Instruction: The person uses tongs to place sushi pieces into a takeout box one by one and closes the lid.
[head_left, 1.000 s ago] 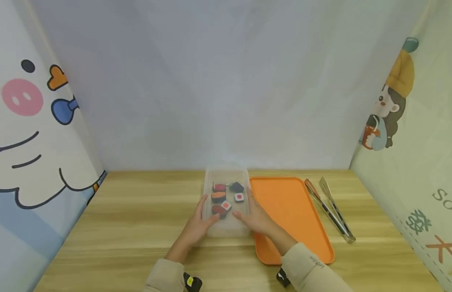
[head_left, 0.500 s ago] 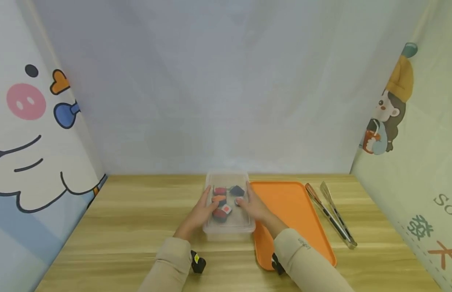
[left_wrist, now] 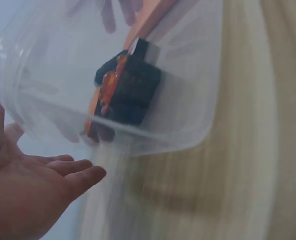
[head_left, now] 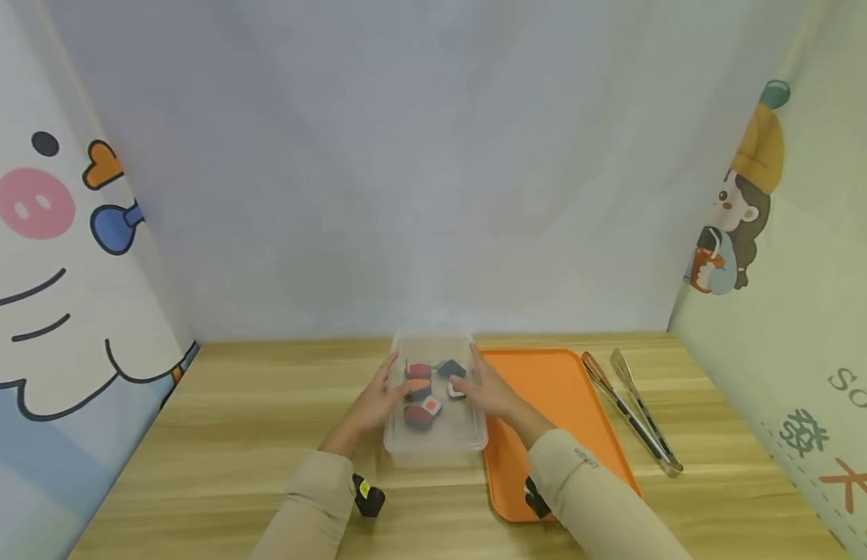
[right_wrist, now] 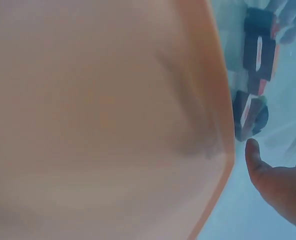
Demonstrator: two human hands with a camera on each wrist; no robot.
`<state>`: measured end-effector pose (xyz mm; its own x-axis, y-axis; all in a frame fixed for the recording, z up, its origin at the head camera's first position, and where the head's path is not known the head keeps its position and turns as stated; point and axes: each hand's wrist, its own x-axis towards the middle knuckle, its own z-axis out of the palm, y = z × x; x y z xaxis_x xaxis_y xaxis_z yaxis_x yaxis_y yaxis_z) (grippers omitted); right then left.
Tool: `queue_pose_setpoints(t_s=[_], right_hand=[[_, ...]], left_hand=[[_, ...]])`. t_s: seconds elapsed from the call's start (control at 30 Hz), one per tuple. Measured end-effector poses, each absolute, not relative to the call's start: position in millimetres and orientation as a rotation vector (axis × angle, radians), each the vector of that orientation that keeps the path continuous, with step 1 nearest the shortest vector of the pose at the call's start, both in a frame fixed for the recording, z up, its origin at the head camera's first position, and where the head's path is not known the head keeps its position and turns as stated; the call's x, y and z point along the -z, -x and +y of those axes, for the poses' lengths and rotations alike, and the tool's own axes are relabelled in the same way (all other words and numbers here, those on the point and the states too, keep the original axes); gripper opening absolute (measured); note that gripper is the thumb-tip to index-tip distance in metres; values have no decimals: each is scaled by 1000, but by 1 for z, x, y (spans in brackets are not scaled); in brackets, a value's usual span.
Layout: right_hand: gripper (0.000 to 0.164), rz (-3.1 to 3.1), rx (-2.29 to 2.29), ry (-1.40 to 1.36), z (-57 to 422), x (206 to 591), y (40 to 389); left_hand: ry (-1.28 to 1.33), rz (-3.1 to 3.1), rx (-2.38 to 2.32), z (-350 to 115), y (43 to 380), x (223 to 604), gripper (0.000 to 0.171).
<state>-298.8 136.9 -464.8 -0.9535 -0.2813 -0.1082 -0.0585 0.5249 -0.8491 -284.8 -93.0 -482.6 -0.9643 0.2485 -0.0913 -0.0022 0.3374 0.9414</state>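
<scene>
A translucent plastic food box (head_left: 443,439) stands between my two hands, in the middle of the head view. Inside it lie several toy sushi pieces (head_left: 419,418), dark with red, orange or white tops. My left hand (head_left: 368,404) holds the box's left side, its thumb lying over the top. On the opposite side, my right hand (head_left: 492,390) holds it the same way. The left wrist view shows extended fingers (left_wrist: 80,175) beside the clear wall, with dark sushi (left_wrist: 133,90) behind it. From the right wrist, a thumb (right_wrist: 253,150) appears close to the sushi (right_wrist: 250,115).
Just right of the box lies an orange tray (head_left: 538,377), partly under my right forearm. Metal tongs (head_left: 643,428) with dark grips rest beyond the tray. The wooden table (head_left: 279,435) extends to both sides, and a pale curtain (head_left: 433,194) hangs behind.
Both hands have slid farther along the box's sides, away from me, and the thumbs now lie over the middle sushi pieces. The box's near rim now shows. Tray and tongs stay put.
</scene>
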Motion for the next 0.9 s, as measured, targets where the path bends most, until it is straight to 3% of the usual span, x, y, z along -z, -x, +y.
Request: queue_pose_setpoints(t_s=[0.3,0.67,0.9], right_hand=[[73,2651,1264,277,124,465,317],[72,2664,1251,126,115,467,314],[69,2658,1311,195,120,475,318]], left_hand=[[-191,2418,-1655,-93,312,480,72],[-196,2497,-1527,-92,316,486,76],[-171,2513,-1568,-102,317,488,75]])
